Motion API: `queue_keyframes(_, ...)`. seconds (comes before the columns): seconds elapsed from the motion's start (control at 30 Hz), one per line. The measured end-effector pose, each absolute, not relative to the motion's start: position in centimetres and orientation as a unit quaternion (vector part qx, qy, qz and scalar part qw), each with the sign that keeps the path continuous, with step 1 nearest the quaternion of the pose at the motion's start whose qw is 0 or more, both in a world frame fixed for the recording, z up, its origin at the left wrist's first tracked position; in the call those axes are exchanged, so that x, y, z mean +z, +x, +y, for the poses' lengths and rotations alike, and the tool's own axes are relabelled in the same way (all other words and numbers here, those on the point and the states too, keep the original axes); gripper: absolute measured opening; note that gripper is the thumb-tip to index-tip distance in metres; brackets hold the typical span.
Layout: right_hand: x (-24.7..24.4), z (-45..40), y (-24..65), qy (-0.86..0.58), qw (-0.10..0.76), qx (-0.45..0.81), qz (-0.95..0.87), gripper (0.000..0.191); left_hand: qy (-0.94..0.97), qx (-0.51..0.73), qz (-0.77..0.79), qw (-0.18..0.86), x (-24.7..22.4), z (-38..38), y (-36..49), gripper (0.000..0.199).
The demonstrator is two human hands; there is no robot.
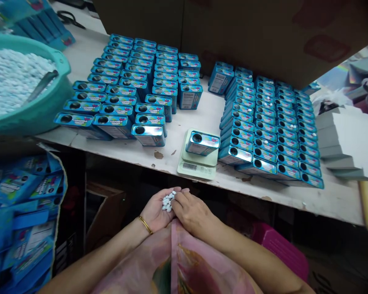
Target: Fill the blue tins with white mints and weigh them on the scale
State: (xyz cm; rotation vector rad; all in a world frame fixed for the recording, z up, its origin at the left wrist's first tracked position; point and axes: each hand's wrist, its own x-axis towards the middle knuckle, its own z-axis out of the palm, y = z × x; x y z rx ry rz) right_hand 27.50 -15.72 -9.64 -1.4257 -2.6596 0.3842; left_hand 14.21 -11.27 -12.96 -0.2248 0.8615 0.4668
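cups a small heap of pale sweets (pixel 168 201) in the upturned left hand (pixel 155 212), hollowed and spread rather than clenched, with a gold bangle (pixel 145 225) at the wrist; lays the bent fingers of the right hand (pixel 191 210) over the near side of the heap, cannot tell whether pinching a sweet between the hidden fingertips

taking the hands as the clock's centre, finds at one o'clock a pale green scale (pixel 199 172) with an unreadable display, set near the front edge of a white table (pixel 187 118) and bearing a single upright blue pack (pixel 204 143); at two, just beside the scale, meets close upright rows of blue packs (pixel 265 157), some with loose sweets on top; at eleven, more rows lettered "caramelo" (pixel 116 110); at ten, a turquoise tub (pixel 61 61) heaped with similar sweets around a metal utensil (pixel 41 86); at nine, below table height, a carton (pixel 63 179) of flat blue packaging (pixel 18 212); between two and three, beyond the rows, folded white card (pixel 352 139)
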Motion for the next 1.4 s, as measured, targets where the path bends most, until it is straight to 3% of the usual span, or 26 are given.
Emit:
queue_keyframes(0.63, -7.6, -14.0, 27.2, -0.483, 0.082, 0.14, -0.861, 0.02, -0.07, 0.308, 0.348, 0.883, -10.7, -10.3, 14.5, 0.018)
queue_keyframes(0.97, -2.9, -6.6, 32.6, -0.522, 0.346, 0.09, -0.775, 0.016, -0.049, 0.397, 0.288, 0.87, -7.2, -6.2, 16.4, 0.017)
queue_keyframes(1.23, -2.7, -3.5, 34.2, -0.543, 0.263, 0.052, -0.796, 0.019, -0.066, 0.394, 0.33, 0.855, -7.6, -7.1, 15.2, 0.015)
queue_keyframes(1.4, -1.9, -5.1, 34.6, -0.538, 0.313, 0.045, -0.781, 0.023, -0.072, 0.381, 0.327, 0.862, -8.1, -7.7, 14.4, 0.015)
